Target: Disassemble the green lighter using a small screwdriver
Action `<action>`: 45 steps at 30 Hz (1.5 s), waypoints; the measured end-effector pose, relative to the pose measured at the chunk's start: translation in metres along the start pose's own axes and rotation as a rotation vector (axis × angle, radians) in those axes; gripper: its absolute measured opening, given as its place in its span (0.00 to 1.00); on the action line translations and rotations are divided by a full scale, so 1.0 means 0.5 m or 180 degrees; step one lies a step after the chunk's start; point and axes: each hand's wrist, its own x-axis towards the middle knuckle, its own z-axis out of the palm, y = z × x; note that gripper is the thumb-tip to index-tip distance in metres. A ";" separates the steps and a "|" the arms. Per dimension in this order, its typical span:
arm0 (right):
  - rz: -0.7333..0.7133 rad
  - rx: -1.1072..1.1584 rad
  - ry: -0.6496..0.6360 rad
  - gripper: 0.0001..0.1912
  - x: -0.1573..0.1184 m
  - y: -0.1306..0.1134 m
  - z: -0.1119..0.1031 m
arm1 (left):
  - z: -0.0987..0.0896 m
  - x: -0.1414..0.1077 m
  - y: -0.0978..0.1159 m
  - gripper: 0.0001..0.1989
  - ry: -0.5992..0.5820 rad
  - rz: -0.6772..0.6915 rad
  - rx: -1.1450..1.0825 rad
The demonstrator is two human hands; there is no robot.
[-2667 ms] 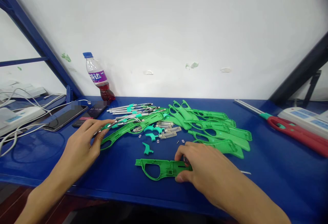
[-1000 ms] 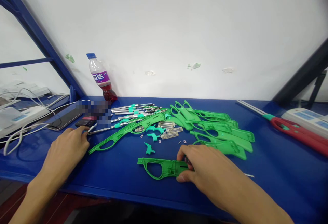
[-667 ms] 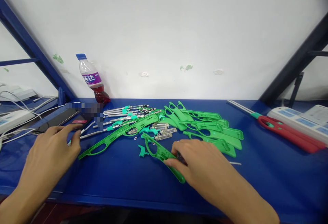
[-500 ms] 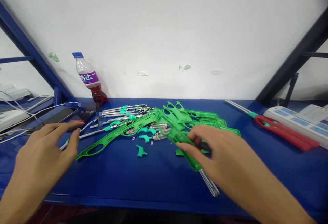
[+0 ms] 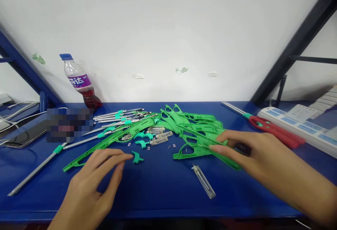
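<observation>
The step in hand looks like handling a green shell: the right hand (image 5: 265, 166) has thumb and fingers clamped on the shell (image 5: 228, 160), which slants across the other shells (image 5: 195, 152) just beyond those fingertips. A dark tool (image 5: 242, 148) sits tucked inside the same hand — its tip cannot be made out. The left hand (image 5: 89, 184) grips nothing; its thumb and forefinger are apart, the forefinger's tip just beside a teal trigger (image 5: 137, 157), though whether they touch I cannot tell. More triggers (image 5: 142, 143) and clear tubes (image 5: 159, 140) lie beyond that fingertip, and a lone tube (image 5: 204, 182) lies between the two hands. Silver rods (image 5: 34, 175) fan out past the left fingers. As I judge it, placing the shell would call for a level lowering and a gentle release, without dragging neighbours or the loose screw (image 5: 186, 150); lifting the trigger would need only a light pinch from the left fingertips.
</observation>
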 end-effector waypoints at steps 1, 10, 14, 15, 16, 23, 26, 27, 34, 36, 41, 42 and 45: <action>0.0051 0.0093 -0.0094 0.20 0.004 0.003 0.001 | 0.004 -0.003 0.007 0.11 -0.0044 0.0043 -0.0046; 0.0096 0.0436 -0.0361 0.20 -0.001 0.022 -0.010 | 0.032 0.010 0.071 0.17 -0.0181 0.0205 -0.0172; 0.0030 0.0513 -0.0471 0.19 0.000 0.024 -0.005 | 0.040 0.056 0.106 0.24 -0.0208 0.0487 -0.0157; 0.0004 0.0545 -0.0465 0.20 0.002 0.025 -0.004 | 0.041 0.069 0.116 0.26 -0.0247 0.0629 -0.0139; -0.0022 0.0584 -0.0454 0.20 0.003 0.025 -0.003 | 0.042 0.082 0.125 0.28 -0.0315 0.0785 -0.0106; -0.0205 0.0812 -0.0690 0.15 0.005 0.003 -0.007 | 0.076 0.172 0.164 0.26 -0.1130 0.1894 0.0136; 0.0056 0.0651 -0.0374 0.15 0.004 0.016 -0.009 | 0.103 0.210 0.170 0.20 -0.1467 0.1914 0.0316; 0.0200 0.0550 -0.0196 0.17 0.003 0.028 -0.011 | 0.111 0.221 0.172 0.20 -0.1582 0.1857 0.0381; 0.1560 -0.0399 0.0652 0.17 -0.022 0.157 -0.059 | 0.150 0.234 0.179 0.20 -0.2266 0.1455 0.0573; 0.1906 -0.0574 0.0680 0.16 -0.033 0.189 -0.069 | 0.161 0.229 0.178 0.20 -0.2363 0.1405 0.0592; 0.2502 -0.0729 0.0833 0.18 -0.054 0.258 -0.070 | 0.173 0.235 0.180 0.19 -0.2365 0.1363 0.0693; 0.2582 -0.0731 0.0846 0.19 -0.056 0.273 -0.066 | 0.172 0.241 0.182 0.19 -0.2330 0.1362 0.0711; 0.2660 -0.0732 0.0849 0.21 -0.062 0.318 -0.050 | 0.168 0.270 0.187 0.21 -0.2128 0.1331 0.0745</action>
